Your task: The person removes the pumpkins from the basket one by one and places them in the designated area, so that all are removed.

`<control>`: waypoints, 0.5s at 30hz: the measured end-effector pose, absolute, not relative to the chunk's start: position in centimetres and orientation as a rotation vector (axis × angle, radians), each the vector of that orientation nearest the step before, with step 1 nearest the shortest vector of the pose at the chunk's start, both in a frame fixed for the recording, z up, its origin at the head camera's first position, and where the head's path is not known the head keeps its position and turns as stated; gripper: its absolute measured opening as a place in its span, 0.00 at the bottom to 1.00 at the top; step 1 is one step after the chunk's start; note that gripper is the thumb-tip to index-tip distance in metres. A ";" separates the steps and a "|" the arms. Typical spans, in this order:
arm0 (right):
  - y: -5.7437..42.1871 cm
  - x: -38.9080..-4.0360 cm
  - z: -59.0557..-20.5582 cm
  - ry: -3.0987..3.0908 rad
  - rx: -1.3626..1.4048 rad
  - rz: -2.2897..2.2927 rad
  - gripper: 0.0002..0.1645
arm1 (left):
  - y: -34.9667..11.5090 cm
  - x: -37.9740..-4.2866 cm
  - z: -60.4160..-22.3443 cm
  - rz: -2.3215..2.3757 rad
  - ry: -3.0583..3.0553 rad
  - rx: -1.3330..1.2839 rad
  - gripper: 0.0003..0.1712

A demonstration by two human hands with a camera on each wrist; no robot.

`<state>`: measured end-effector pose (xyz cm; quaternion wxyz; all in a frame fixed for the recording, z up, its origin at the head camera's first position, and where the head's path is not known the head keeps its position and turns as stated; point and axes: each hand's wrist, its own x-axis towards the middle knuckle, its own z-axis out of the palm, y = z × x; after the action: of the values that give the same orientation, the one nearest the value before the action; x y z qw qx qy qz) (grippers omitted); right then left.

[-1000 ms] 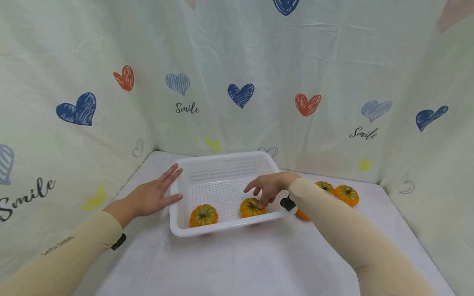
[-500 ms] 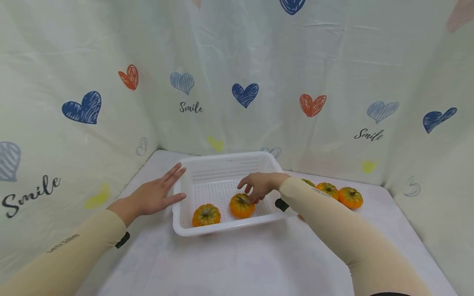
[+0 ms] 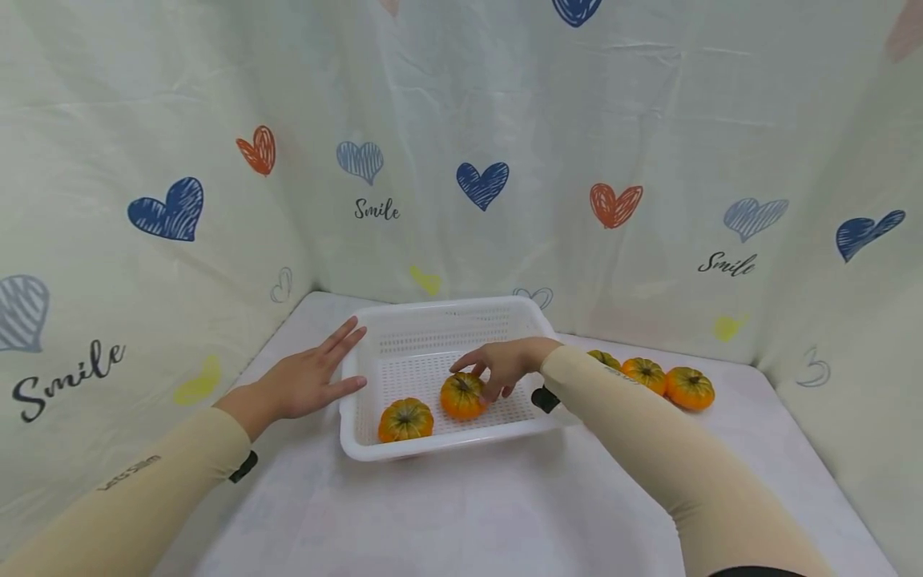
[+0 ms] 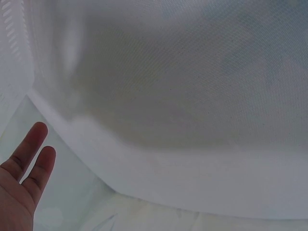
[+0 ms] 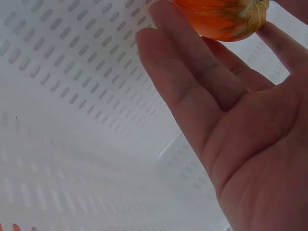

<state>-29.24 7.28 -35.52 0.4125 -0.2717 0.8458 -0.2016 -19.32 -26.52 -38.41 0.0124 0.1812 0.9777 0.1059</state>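
A white plastic basket (image 3: 447,442) with slotted walls stands on the table. Inside it, at the front left, sits a small orange and green pumpkin (image 3: 406,420). To its right is a second pumpkin (image 3: 460,398), which my right hand (image 3: 505,365) holds from above and the right, index finger at its far side and thumb at its near right. The right wrist view shows the fingers bent around that pumpkin (image 5: 226,19). My left hand (image 3: 310,381) lies at the basket's left rim, fingers straight and spread; in the left wrist view two straight fingers (image 4: 41,168) show beside the basket wall.
On the table right of the basket, several more pumpkins (image 3: 688,388) sit in a row, partly hidden behind my right sleeve (image 3: 634,433). A curtain (image 3: 541,104) printed with hearts hangs behind and around the white table (image 3: 433,521).
My right hand and the pumpkin under it have shifted left in the basket, closer to the other pumpkin. The left hand stays at the rim. The head view has turned slightly left.
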 end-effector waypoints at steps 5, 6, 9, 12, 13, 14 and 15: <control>7.2 -29.3 -35.6 2.095 -0.694 -0.528 0.46 | -26.4 -19.3 -38.4 0.331 3.045 0.576 0.51; 7.2 -29.3 -35.6 2.089 -0.693 -0.528 0.46 | -26.4 -19.3 -38.4 0.333 3.044 0.579 0.51; 7.2 -29.3 -35.6 2.081 -0.689 -0.523 0.46 | -26.4 -19.2 -38.4 0.333 3.043 0.580 0.51; 7.1 -29.2 -35.6 2.076 -0.683 -0.522 0.46 | -26.5 -19.3 -38.4 0.329 3.047 0.572 0.51; 7.0 -29.2 -35.6 2.076 -0.686 -0.521 0.46 | -26.5 -19.3 -38.4 0.328 3.048 0.570 0.51; 7.0 -29.2 -35.6 2.076 -0.688 -0.520 0.46 | -26.5 -19.3 -38.4 0.325 3.049 0.568 0.51; 6.9 -29.2 -35.6 2.078 -0.690 -0.518 0.46 | -26.5 -19.3 -38.4 0.324 3.050 0.568 0.51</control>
<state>-29.21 6.94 -35.64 0.4313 -0.2767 0.8333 -0.2076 -19.28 -26.49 -38.44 0.0112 0.1822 0.9777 0.1038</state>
